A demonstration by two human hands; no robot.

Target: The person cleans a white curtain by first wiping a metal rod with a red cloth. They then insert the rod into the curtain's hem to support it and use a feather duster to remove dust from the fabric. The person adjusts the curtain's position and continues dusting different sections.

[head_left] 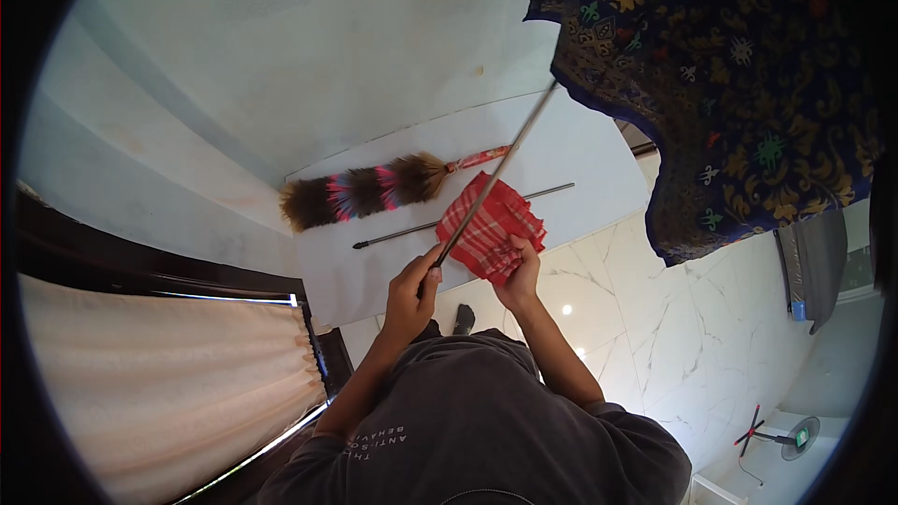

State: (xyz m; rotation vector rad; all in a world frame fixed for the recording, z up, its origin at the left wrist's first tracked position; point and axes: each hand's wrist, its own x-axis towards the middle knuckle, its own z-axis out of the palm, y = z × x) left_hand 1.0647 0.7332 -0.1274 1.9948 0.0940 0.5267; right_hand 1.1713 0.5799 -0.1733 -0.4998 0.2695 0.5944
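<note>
My left hand [412,294] grips the dark lower end of a thin metal rod [515,144], which slants up to the right and reaches the edge of a hanging patterned cloth. In my right hand [521,273] is a bunched red and white checked cloth [487,221], partly behind the rod. Beyond them on a white table [337,280] lies a feather duster [365,189] with brown, pink and blue bands and a red wrapped handle. A second thin metal rod [393,235] lies across the table, its middle hidden by the checked cloth.
A dark blue cloth with gold patterns [729,105] hangs at upper right. Left stands a curtained window [161,379] with a dark frame. A pale wall [316,49] backs the table. On the tiled floor [631,308] at lower right stands a fan [800,438].
</note>
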